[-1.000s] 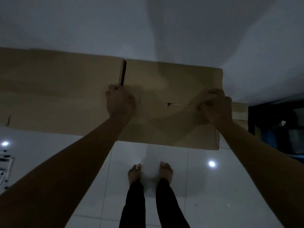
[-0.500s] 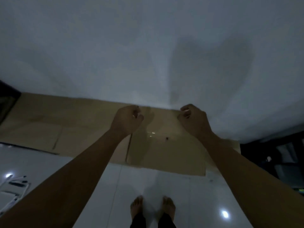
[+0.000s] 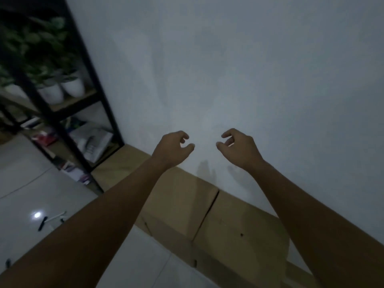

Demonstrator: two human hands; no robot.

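Flattened brown cardboard [image 3: 180, 204] leans low against a white wall [image 3: 228, 69], running from the shelf's foot down to the lower right. A slit [image 3: 207, 210] splits it into two panels. Both my arms reach forward above it. My left hand [image 3: 172, 148] and my right hand [image 3: 239, 147] hover in front of the wall, a little apart from each other, fingers loosely curled, holding nothing. Neither hand touches the cardboard.
A black metal shelf [image 3: 83, 96] stands at the left with potted plants in white pots [image 3: 62, 88] and papers and boxes below. Pens or markers [image 3: 49, 220] lie on the glossy white tiled floor [image 3: 31, 183] at the lower left.
My hands gripped the cardboard a second ago, then let go and rose in front of the wall. The view swung up and left, bringing the shelf into sight.
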